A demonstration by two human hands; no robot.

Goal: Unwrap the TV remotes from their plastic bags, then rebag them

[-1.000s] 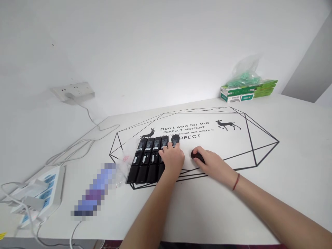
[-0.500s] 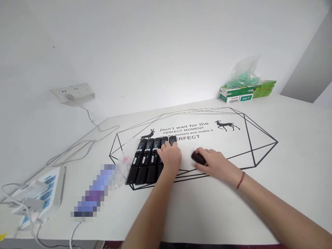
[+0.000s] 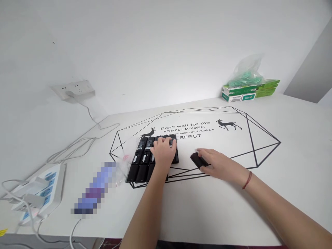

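Several long black devices (image 3: 135, 167) with small white labels, of a kind I cannot tell for sure, lie side by side in a row on the table. My left hand (image 3: 164, 149) is over the right end of this row, fingers curled around the upper part of a black device (image 3: 176, 155); the hand and forearm hide much of the devices beneath. To the right, my right hand (image 3: 216, 164) grips a short black piece (image 3: 197, 160) between thumb and fingers, low over the table. Part of that piece is hidden by the fingers.
A clear plastic wrapper (image 3: 121, 173) and a blurred-out phone-like item (image 3: 95, 188) with a cable lie left of the row. Further left are a power strip (image 3: 55, 193) and loose cables (image 3: 77, 148). Green-and-white boxes (image 3: 238, 94) with a plastic bag (image 3: 246, 74) stand at the back right.
My left hand has shifted slightly left and up along the row, uncovering the lower end of the rightmost device. My right hand still holds the short black piece, now turned a little.
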